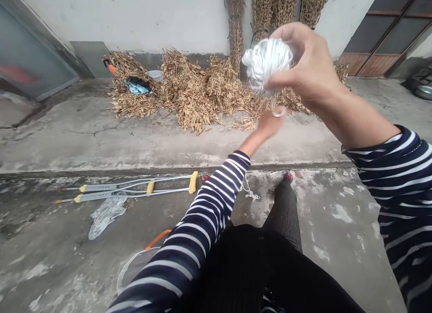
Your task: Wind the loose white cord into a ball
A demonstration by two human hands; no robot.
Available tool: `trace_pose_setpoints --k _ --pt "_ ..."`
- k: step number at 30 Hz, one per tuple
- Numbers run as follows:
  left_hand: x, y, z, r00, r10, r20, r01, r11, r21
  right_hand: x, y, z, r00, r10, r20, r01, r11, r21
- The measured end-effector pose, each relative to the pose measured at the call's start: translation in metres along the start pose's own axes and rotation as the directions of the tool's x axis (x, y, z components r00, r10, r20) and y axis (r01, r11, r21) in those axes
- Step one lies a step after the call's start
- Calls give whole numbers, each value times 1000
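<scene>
White cord ball (266,63), soft, light and loose-stranded, best taken round its bulk, sits held up before me in the curled fingers of my right hand (312,67), while my left hand (268,125) looks half-closed beside a thin loop of cord (278,112), grip unclear.

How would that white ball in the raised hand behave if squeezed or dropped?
The ball of white cord looks light and soft for its size, judging by its loose windings in the right hand. Being roundish, it would probably roll if dropped. It may also unravel, since a strand runs down from it toward the left hand.
</scene>
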State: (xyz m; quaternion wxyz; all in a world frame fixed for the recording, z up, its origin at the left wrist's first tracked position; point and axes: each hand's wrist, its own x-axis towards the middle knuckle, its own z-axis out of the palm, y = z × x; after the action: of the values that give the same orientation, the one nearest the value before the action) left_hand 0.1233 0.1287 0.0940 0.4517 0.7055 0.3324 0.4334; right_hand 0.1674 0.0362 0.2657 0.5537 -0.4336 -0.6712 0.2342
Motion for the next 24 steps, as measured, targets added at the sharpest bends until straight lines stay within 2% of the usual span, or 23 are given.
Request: trace_pose_setpoints --k 1,2,3,4,5,7,8,9,10,11,12,13,14,15,16,17,18,19,20,21,22,23,24 --pt "-17 5 17 980 5 198 6 998 -55 1 0 -3 1000 -15 -12 15 1000 7" --pt "-39 6 29 923 16 385 38 990 -132 2 1 -6 1000 -17 -23 17 1000 20" --pt "-64 5 33 840 25 543 107 971 -212 2 4 -10 999 5 -35 -3 999 35" --pt "-90 3 29 752 22 659 205 942 -265 0 8 -12 998 49 -42 -47 998 50" --pt "-114 0 16 677 6 736 292 915 -277 -2 13 -15 993 110 -38 -107 992 67" --pt "-148 -4 -32 533 -27 846 375 903 -208 -8 23 -16 971 236 -27 -233 968 91" --pt "-155 -5 -63 479 -66 875 379 915 -139 -11 26 -15 961 275 -24 -271 957 103" --pt "-155 -5 -93 464 -118 878 354 933 -62 -13 27 -13 956 291 -23 -287 951 118" --pt "-148 -4 -122 469 -180 864 303 952 34 -14 27 -11 959 281 -23 -275 952 135" --pt "-135 -3 -146 547 -263 795 252 957 143 -13 25 -8 968 248 -31 -241 959 148" --pt "-117 -2 -163 682 -330 653 220 944 247 -11 21 -5 979 200 -46 -190 970 153" --pt "-97 -2 -172 818 -348 458 210 922 325 -8 17 -3 988 141 -68 -130 980 153" --pt "-76 -2 -172 924 -300 235 199 905 375 -5 12 -1 992 81 -94 -67 987 146" --pt "-56 -3 -164 970 -234 65 189 896 401 -1 7 0 993 24 -115 -9 991 133" --pt "-41 -4 -148 984 -176 -24 171 905 390 3 3 0 991 -31 -132 47 992 120" --pt "-33 -6 -127 986 -159 -47 166 918 359 6 0 -1 987 -73 -144 88 991 104" --pt "-31 -9 -103 986 -166 34 147 937 316 7 -1 -3 983 -103 -150 117 989 85" --pt "-36 -12 -80 971 -161 176 110 958 265 7 -1 -5 983 -110 -145 121 990 70" --pt "-47 -16 -60 920 -140 366 71 978 195 5 1 -8 987 -91 -132 99 994 54" --pt "-62 -20 -46 837 -112 536 49 990 131 2 4 -11 993 -45 -106 49 998 34" --pt "-79 -25 -38 765 -84 639 40 996 83 -3 8 -14 997 22 -78 -22 1000 11" --pt "-96 -30 -38 717 -70 694 39 997 60 -8 12 -16 994 95 -45 -96 995 -13" --pt "-111 -36 -44 694 -86 715 45 996 76 -13 17 -18 987 157 -17 -158 987 -33"
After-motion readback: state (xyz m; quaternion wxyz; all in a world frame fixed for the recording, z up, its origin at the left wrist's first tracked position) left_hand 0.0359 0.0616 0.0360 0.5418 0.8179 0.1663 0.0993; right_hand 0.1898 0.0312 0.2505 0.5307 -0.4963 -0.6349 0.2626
